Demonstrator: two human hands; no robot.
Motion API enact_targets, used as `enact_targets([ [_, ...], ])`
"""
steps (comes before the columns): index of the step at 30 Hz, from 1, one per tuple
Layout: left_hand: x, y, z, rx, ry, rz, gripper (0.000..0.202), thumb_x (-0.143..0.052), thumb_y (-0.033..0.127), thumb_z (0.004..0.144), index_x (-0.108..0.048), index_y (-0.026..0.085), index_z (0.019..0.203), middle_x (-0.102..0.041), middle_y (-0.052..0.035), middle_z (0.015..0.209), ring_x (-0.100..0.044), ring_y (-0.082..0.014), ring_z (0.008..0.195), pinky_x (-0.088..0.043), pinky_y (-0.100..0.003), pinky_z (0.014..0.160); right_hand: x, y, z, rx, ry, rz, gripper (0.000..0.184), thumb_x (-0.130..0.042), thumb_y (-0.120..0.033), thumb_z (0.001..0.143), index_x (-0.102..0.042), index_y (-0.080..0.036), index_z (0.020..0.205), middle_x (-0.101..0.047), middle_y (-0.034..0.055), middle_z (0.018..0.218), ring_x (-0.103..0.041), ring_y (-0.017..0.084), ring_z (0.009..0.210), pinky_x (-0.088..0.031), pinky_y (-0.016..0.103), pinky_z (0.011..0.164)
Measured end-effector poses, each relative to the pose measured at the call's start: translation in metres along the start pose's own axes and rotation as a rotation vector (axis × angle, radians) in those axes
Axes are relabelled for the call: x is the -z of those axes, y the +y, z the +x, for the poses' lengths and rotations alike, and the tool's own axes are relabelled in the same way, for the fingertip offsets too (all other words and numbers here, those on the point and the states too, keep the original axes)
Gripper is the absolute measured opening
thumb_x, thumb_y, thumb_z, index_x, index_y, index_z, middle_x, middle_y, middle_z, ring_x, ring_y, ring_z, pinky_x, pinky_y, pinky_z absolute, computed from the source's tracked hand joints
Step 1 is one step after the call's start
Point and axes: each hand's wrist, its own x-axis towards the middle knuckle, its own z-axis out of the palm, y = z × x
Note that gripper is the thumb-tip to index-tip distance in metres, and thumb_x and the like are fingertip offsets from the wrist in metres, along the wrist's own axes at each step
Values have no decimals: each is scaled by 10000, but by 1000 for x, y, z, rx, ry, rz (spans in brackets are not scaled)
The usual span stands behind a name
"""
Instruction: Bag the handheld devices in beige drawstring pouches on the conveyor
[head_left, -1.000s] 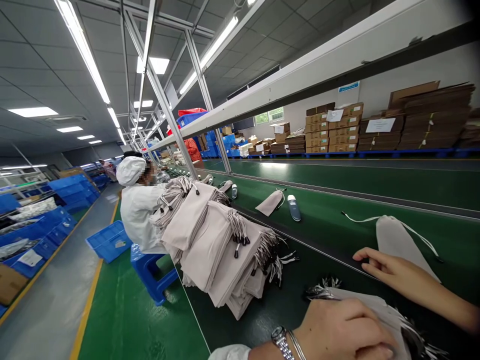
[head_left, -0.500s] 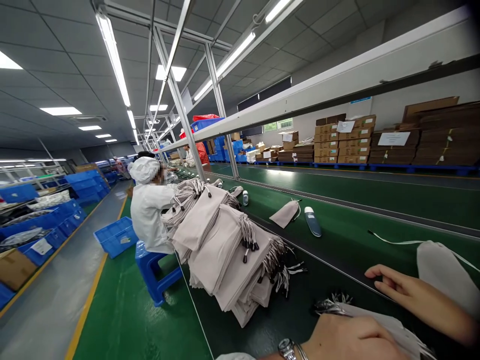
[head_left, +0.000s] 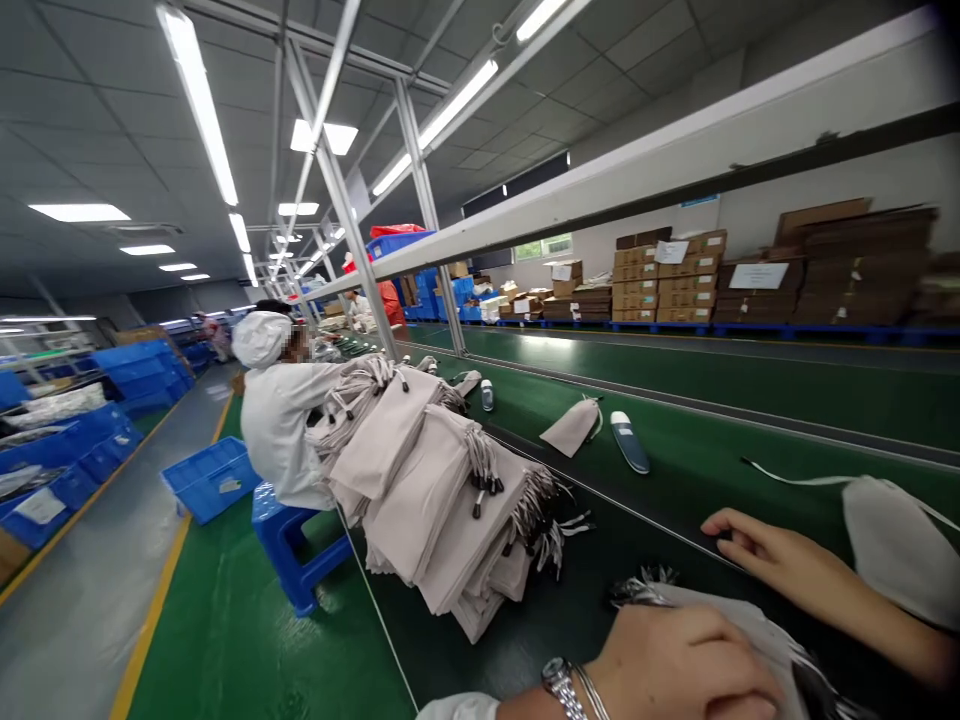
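My left hand (head_left: 675,655), with a metal watch and bracelet at the wrist, lies across a stack of pale grey drawstring pouches (head_left: 754,625) at the lower right. Its fingers stretch over the cloth, and their tips are cut off or hard to make out. My right hand (head_left: 765,550) hovers near the belt edge, fingers loosely bent and apart, holding nothing. Beside its forearm, a single grey pouch (head_left: 892,540) with white cords lies on the green belt. Left of my hands stands a big pile of the same pouches (head_left: 435,490), cords with black ends hanging off.
On the belt lie a small pouch (head_left: 572,427), a dark blue device with a white cap (head_left: 629,443) and a similar one (head_left: 487,395) farther off. A co-worker in white (head_left: 277,420) sits on a blue stool (head_left: 296,550). A metal rail (head_left: 600,205) crosses above the belt.
The view has turned slightly, so most of the scene sits a little farther left. My right hand has shifted left, away from the single pouch. My left hand stays on the stack.
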Motion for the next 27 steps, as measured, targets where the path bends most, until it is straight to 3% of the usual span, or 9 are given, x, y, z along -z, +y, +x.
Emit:
enact_targets([
  [2, -1, 0, 0, -18, 38, 4, 132, -532, 261, 920, -650, 204, 932, -697, -33, 951, -692, -143, 805, -552, -225, 714, 10, -10, 0, -6, -112, 21, 303, -483, -460, 849, -672, -290, 1014, -641, 6, 698, -614, 185, 610, -401, 280, 559],
  [7, 11, 5, 6, -3, 29, -53, 134, -520, 171, 918, -640, 198, 970, -668, -51, 939, -664, -161, 803, -535, -257, 708, 29, -28, 2, -32, -157, -1, 240, -477, -341, 874, -640, -265, 1033, -653, -17, 727, -612, 166, 672, -350, 255, 584],
  [15, 12, 5, 7, -5, -23, -87, 162, -512, 111, 936, -622, 205, 1008, -642, -50, 983, -638, -158, 874, -508, -265, 754, 34, -27, 3, -49, -141, -18, 218, -530, -276, 876, -648, -246, 1057, -679, -21, 798, -605, 138, 717, -324, 232, 604],
  [21, 18, -3, 10, 27, 200, 72, 186, -536, 65, 920, -621, 212, 996, -608, -51, 970, -585, -175, 866, -483, -296, 742, 35, -26, 5, -69, -138, -19, 229, -543, -275, 879, -661, -260, 1076, -678, -32, 803, -591, 126, 712, -319, 229, 611],
  [27, 29, -12, 14, 56, 146, 143, 113, -556, 95, 923, -601, 199, 931, -597, -35, 901, -536, -195, 830, -446, -334, 722, 38, -30, 6, -91, -124, -18, 197, -561, -287, 881, -675, -266, 1040, -684, -41, 796, -600, 124, 712, -349, 227, 615],
])
